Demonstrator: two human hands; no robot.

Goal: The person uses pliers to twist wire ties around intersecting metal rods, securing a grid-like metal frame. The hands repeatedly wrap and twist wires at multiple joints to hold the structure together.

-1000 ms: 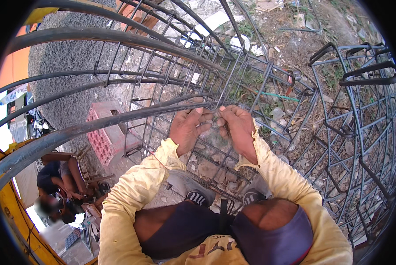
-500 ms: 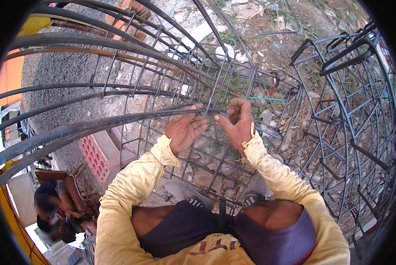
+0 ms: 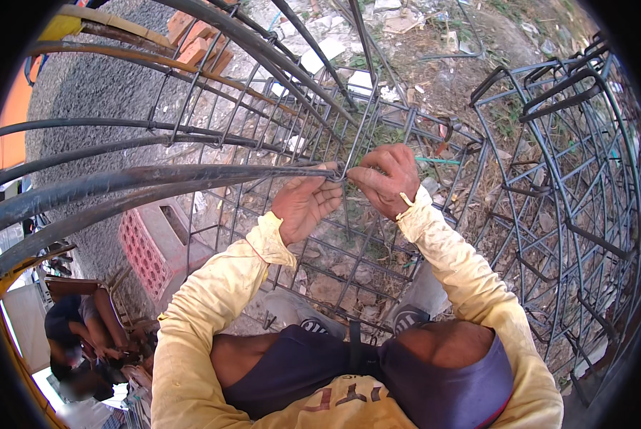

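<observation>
Steel bars: long dark rebar rods (image 3: 120,182) run in from far left and end at your hands.
Pink block: hollow pink concrete block (image 3: 152,243) lies on the ground low left, under the rods.
Left hand: your left hand (image 3: 302,204) has fingers curled, pinching the tie wire (image 3: 342,171) where rod meets cage.
Right hand: your right hand (image 3: 386,179) is closed too, fingertips gripping the same wire, touching the left.
Cage: rebar cage (image 3: 378,129) stands in front of you.
Far right: second rebar cage (image 3: 571,179) stands apart.
</observation>
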